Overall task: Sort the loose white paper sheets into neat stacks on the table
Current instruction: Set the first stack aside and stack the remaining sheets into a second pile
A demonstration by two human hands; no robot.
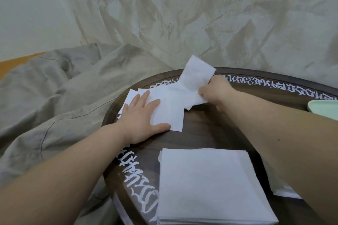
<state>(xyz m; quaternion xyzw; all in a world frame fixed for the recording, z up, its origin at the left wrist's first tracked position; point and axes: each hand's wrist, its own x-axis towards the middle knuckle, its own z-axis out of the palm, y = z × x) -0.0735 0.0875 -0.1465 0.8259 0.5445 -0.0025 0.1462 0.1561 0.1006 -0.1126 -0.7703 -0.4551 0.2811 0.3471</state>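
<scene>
While your left hand [141, 118] lies flat, fingers straight, pinning the loose sheets [168, 107] at the far side of the round table [201, 133], your right hand [214, 90] pinches one raised sheet [196, 76] free. You seem mid-sort; next, carry it to the neat stack [210, 184] near you and square its edges. A pale green tray [323, 108] and your own right forearm crowd that path.
</scene>
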